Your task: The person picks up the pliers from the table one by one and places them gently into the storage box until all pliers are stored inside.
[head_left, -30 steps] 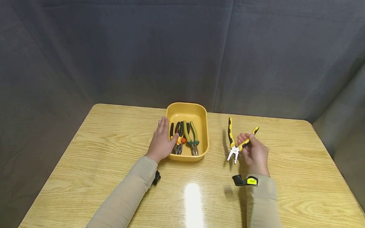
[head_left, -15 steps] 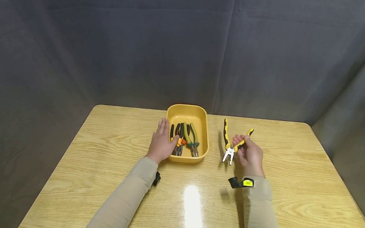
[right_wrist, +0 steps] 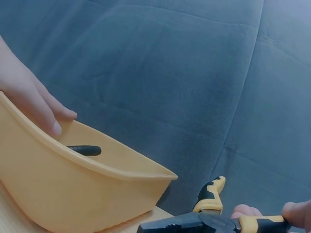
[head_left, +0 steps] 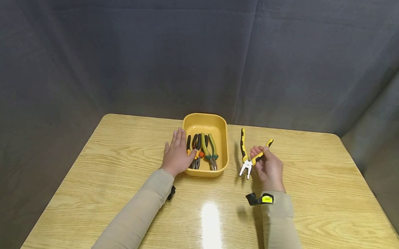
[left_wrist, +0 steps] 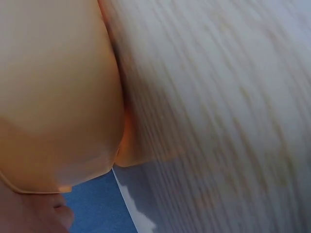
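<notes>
My right hand pinches one handle of yellow-and-black pliers, held above the table to the right of a yellow tray. The pliers' handles are spread wide and the metal nose points down toward me. The right wrist view shows the pliers close up beside the tray's wall. My left hand rests flat against the tray's left side, thumb hooked over the rim. Several pliers lie inside the tray. In the left wrist view the tray wall is blurred against the wooden table.
The wooden table has rounded corners and a glare patch near the front centre. A dark grey curtain closes off the back and sides. Small cameras are strapped to both wrists.
My right hand has carried the open pliers a little to the left, closer to the tray. The left hand has stayed on the tray's side.
</notes>
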A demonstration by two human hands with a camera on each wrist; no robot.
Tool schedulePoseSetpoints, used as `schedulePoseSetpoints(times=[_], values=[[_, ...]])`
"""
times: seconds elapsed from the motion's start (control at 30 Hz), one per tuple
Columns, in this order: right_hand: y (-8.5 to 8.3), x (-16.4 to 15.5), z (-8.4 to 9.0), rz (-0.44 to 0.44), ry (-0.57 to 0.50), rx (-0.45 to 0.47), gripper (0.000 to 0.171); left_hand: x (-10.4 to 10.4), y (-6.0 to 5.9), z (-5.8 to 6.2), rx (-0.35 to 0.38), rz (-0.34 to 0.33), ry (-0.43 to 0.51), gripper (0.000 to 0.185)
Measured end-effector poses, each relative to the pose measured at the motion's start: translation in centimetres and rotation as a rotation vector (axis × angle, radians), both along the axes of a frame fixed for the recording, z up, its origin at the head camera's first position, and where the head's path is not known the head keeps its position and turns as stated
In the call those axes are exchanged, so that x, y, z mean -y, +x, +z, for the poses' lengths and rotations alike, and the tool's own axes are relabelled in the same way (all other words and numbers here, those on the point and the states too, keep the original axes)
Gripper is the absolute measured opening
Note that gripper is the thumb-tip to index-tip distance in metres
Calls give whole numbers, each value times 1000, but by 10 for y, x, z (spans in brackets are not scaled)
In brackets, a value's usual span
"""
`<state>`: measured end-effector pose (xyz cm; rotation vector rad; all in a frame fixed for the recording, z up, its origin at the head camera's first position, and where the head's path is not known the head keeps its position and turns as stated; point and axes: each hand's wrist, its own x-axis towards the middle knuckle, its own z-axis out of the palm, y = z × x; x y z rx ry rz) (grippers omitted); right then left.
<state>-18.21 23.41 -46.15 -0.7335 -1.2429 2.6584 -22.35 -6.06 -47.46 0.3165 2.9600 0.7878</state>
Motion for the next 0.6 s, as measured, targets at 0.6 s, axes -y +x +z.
schedulePoseSetpoints(times=[0.6], values=[[-5, 13, -1, 26, 41, 2, 27, -1, -2, -3, -19, -4, -1, 87]])
